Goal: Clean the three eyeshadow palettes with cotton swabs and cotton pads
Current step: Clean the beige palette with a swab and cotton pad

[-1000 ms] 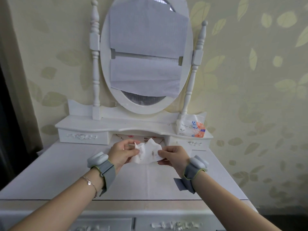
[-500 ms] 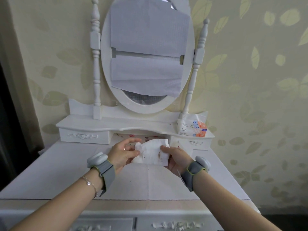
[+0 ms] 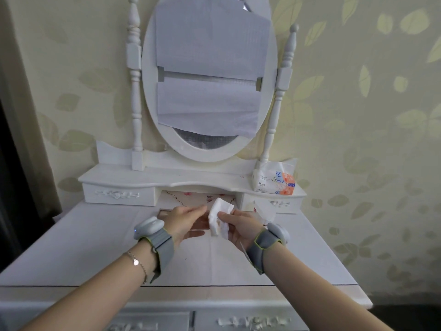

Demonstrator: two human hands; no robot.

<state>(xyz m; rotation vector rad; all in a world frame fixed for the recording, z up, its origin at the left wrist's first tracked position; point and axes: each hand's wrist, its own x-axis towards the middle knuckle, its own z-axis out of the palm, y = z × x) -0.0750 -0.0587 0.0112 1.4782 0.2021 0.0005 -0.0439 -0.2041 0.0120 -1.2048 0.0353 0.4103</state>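
Your right hand (image 3: 241,226) pinches the soft, light cotton pad (image 3: 219,218); your left hand (image 3: 183,219) looks open, maybe touching it.

Soft, even daylight fills the room, brighter on the wallpaper at the upper right of the frame and falling off to a dark strip down the left edge. The white tabletop (image 3: 83,247) glows pale with only faint shadows under the forearms. No harsh glare shows. The wide lens bows the mirror posts (image 3: 134,91) and table edges outward. Detail looks slightly soft overall, softest at the bottom corners.
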